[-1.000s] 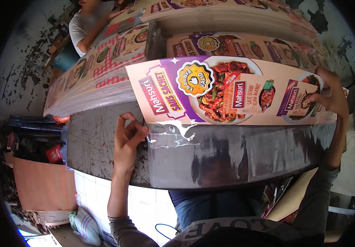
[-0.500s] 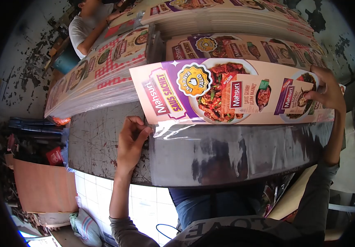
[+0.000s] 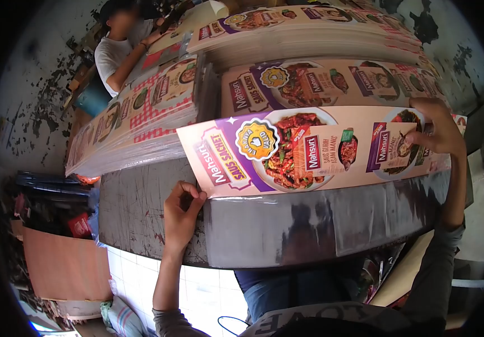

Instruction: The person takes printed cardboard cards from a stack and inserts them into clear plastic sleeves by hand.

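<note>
A long printed Mahsuri sauce sheet lies slanted in front of me, showing dishes and sachets. My right hand grips its right part, thumb on the printed face and fingers over the upper edge. At the sheet's lower left corner, my left hand is closed, thumb and fingertips pinched together; whether they hold the corner or the clear plastic along it is unclear. Beneath the lower edge lies shiny clear plastic, flat on the dark table.
Behind the sheet is a stack of similar printed sheets, with a taller stack farther back. Plastic-wrapped sheets are piled at the left. A co-worker in a white shirt is at the far left. The scratched tabletop shows at left.
The printed sheet has come down toward me, its lower edge now nearer the plastic on the table. Both hands stay at its ends. The whole view has shifted slightly.
</note>
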`<state>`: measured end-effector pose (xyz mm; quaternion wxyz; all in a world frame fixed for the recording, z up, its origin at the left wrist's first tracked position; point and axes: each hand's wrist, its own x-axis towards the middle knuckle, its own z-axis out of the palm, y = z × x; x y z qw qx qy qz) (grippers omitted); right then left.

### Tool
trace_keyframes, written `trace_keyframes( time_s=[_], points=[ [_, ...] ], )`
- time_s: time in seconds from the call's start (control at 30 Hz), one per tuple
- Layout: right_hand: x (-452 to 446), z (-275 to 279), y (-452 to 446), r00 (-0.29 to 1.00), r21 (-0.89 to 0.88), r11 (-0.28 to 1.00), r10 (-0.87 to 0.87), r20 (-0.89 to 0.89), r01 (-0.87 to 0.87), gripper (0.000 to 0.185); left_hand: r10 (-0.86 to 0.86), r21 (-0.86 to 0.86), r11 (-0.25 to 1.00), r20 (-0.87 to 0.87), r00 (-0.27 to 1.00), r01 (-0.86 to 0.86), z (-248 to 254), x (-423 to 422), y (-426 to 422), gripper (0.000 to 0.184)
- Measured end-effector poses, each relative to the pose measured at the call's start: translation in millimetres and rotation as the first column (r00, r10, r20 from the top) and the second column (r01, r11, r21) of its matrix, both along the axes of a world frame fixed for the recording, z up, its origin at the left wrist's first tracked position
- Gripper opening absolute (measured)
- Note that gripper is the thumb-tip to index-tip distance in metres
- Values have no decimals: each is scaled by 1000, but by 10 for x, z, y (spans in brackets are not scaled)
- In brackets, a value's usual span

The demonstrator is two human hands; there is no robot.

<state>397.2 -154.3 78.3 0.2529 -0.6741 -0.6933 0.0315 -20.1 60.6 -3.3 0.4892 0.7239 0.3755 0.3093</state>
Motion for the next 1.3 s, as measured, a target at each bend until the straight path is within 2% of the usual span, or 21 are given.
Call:
trace_keyframes(
  time_s=[0.17, 0.2, 0.33, 0.4, 0.43, 0.47, 0.5, 0.53, 0.63, 0.7, 0.77, 0.83, 0.93, 1.0, 1.03, 1.07, 1.1, 1.13, 1.2, 1.27, 1.3],
  points=[
    [71, -189, 15, 991, 58, 998, -15, 129, 7, 45, -46, -61, 997, 82, 996, 51, 10, -37, -40, 11],
    [62, -146, 19, 998, -86, 995, -47, 30, 49, 46, -39, -68, 997, 117, 992, 48, 15, -31, -49, 12],
    [74, -192, 22, 987, -169, 975, -130, 96, 145, 47, -84, 17, 996, 113, 990, 83, -9, -21, -45, 23],
    [37, -270, 42, 978, 109, 993, -74, 195, 54, 42, -80, 82, 994, 67, 995, 75, -19, 42, -96, 30],
    [2, -281, 54, 978, 110, 992, -76, 195, 55, 42, -61, 228, 971, -22, 998, 64, -51, 93, -130, 39],
    [-41, -286, 70, 951, 262, 964, -126, 281, 51, 41, -27, 368, 928, -108, 994, 65, -66, 119, -150, 48],
    [-66, -291, 72, 915, 406, 913, -188, 356, 30, 40, -28, 367, 928, -107, 994, 66, -47, 120, -148, 48],
    [-55, -302, 52, 916, 405, 914, -188, 355, 31, 40, -38, 334, 939, -156, 987, 89, -14, 114, -142, 52],
    [-12, -333, -32, 962, 287, 941, -228, 154, 177, 37, -85, 312, 938, -209, 974, 149, 7, 75, -117, 57],
    [-16, -331, -45, 964, 17, 964, -266, 10, 266, 33, -116, 342, 922, -204, 972, 182, 39, 63, -131, 57],
    [-58, -323, -19, 973, 42, 972, -230, 5, 230, 30, -93, 293, 940, -274, 957, 175, 95, 31, -205, 59],
    [-9, -347, -16, 975, -66, 982, -164, 151, 176, 32, -88, 292, 941, -274, 958, 170, 68, 5, -243, 59],
    [-54, -464, -10, 964, -60, 984, -151, 217, 168, 35, 10, 486, 854, -369, 929, 183, 21, 25, -266, 58],
    [-157, -429, -22, 966, -51, 979, -185, 180, 197, 35, 215, 713, 697, -307, 927, 75, 105, 107, -385, 55],
    [-215, -414, -24, 967, -51, 972, -219, 133, 227, 35, 220, 718, 693, -303, 927, 70, 182, 104, -474, 55],
    [-251, -372, -32, 953, -175, 938, -284, 106, 299, 33, 161, 697, 712, -275, 948, 81, 277, 77, -602, 54],
    [-259, -410, -42, 953, -171, 939, -284, 106, 299, 33, 100, 676, 731, -245, 964, 96, 339, 52, -748, 52],
    [-253, -487, -67, 951, -93, 950, -287, 114, 298, 32, -105, 556, 822, -64, 992, 123, 342, 26, -976, 48],
    [-243, -623, -117, 950, -28, 955, -290, 119, 295, 32, -518, 229, 855, 311, 797, 466, 236, -67, -1316, 38],
    [-224, -693, -147, 934, 10, 945, -326, 145, 328, 35, -601, 263, 751, 652, 462, 606, 136, 154, -1601, 45],
    [-217, -692, -134, 936, 5, 947, -318, 149, 321, 35, -565, 412, 802, 758, 327, 433, 116, 416, -1805, 65]
  ],
)
